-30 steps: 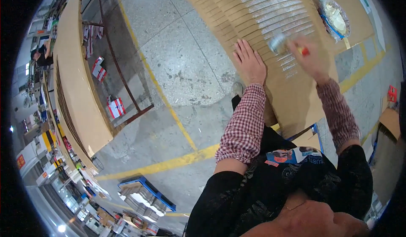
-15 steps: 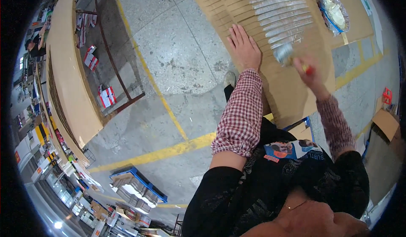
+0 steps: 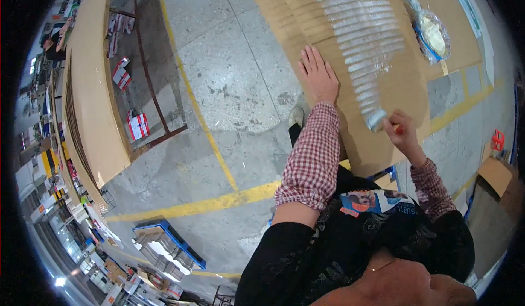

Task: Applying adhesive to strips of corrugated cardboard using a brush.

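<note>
Currently, a brush (image 3: 376, 119) is pinched in the grip of the right hand (image 3: 403, 131), its bristles set on the cardboard (image 3: 377, 150) at the near end of a whitish, streaked band. To the left, the same cardboard is touched by the left hand (image 3: 320, 78), its grip laid flat, fingers slightly spread. Farther off, to the right, white paste (image 3: 435, 37) is held in a plastic-lined bowl (image 3: 446, 33).
</note>
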`<state>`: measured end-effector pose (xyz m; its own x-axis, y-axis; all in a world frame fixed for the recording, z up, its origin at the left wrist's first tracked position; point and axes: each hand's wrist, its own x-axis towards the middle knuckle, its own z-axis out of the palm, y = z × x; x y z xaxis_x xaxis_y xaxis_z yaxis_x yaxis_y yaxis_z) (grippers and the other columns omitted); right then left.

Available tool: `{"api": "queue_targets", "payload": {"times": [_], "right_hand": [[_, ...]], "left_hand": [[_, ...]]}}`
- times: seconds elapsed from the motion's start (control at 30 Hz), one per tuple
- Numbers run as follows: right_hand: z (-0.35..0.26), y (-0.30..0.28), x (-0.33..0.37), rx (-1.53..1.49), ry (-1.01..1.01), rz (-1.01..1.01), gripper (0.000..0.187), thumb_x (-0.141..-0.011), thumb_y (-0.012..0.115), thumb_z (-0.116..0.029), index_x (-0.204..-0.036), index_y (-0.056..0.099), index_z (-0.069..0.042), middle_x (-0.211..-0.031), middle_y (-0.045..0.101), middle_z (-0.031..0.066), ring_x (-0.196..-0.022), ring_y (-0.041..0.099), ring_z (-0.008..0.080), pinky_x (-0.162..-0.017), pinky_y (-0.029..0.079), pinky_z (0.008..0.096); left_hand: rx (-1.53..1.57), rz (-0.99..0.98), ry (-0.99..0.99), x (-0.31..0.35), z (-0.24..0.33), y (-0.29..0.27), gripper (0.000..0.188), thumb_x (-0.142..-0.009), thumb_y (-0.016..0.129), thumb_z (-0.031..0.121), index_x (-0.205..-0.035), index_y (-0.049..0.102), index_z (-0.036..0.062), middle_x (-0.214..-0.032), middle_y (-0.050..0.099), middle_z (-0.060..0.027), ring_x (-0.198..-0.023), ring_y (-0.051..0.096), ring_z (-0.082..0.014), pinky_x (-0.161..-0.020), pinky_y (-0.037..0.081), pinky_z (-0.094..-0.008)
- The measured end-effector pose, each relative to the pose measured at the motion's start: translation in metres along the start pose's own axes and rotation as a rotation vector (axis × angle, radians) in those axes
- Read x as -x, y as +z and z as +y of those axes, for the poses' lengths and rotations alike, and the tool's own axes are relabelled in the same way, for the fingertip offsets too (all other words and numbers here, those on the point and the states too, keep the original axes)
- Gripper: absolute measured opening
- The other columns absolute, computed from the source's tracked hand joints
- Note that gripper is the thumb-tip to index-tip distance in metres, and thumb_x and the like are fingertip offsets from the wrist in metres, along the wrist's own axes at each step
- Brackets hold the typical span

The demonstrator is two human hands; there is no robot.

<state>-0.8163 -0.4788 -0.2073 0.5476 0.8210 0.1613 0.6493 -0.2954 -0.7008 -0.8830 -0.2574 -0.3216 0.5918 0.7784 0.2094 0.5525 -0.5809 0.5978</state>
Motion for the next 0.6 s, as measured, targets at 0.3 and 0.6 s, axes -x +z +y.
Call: {"api": "queue_targets", "payload": {"times": [0.3, 0.6], "right_hand": [[0.003, 0.012, -0.270, -0.253, -0.216, 0.410, 0.021, -0.081, 0.064, -0.018, -0.076, 0.059, 0.002, -0.066, 0.055, 0.0064, -0.063, 0.050, 0.0133, -0.059, 0.040, 0.0245], [-0.003, 0.010, -0.211, 0.073, 0.015, 0.017, 0.028, -0.081, 0.064, -0.020, -0.067, 0.054, 0.002, -0.062, 0.049, 0.0108, -0.054, 0.044, 0.0149, -0.054, 0.038, 0.0270]], "left_hand": [[0.064, -0.001, 0.024, 0.002, 0.015, 0.005, 0.053, -0.090, 0.034, 0.018, -0.137, 0.022, -0.0024, -0.143, 0.022, -0.0178, -0.134, 0.016, -0.0321, -0.109, 0.009, -0.0455], [0.011, -0.031, -0.016, 0.003, -0.002, -0.003, 0.054, -0.089, 0.033, 0.017, -0.138, 0.020, -0.0016, -0.145, 0.019, -0.0158, -0.135, 0.013, -0.0305, -0.110, 0.006, -0.0439]]}}
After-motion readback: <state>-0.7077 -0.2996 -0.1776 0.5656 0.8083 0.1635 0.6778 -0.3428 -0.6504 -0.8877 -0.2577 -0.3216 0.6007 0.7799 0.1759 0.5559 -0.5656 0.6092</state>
